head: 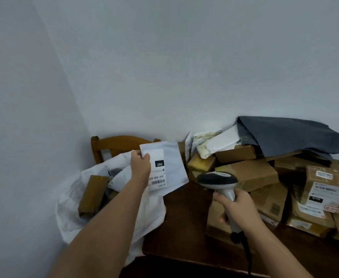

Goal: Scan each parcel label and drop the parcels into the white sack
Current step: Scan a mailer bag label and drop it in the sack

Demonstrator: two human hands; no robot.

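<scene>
- Both forearms reach in from the lower edge, nearest the lens
- Dark wooden table (184,237) carries a heap of brown cardboard parcels (251,173) against the wall, with a grey poly bag (289,137) slumped on top
- White sack (72,213) gapes open beside the table's left edge, in front of a wooden chair (112,144) — inside lie a brown box (92,195) and pale mailers
- White mailer (164,167) is held above the sack, label facing the camera, pinched at its upper left corner by the left hand (140,163)
- Right hand (235,207) is wrapped round the grip of a barcode scanner (217,180) — its head sits just beside the mailer
</scene>
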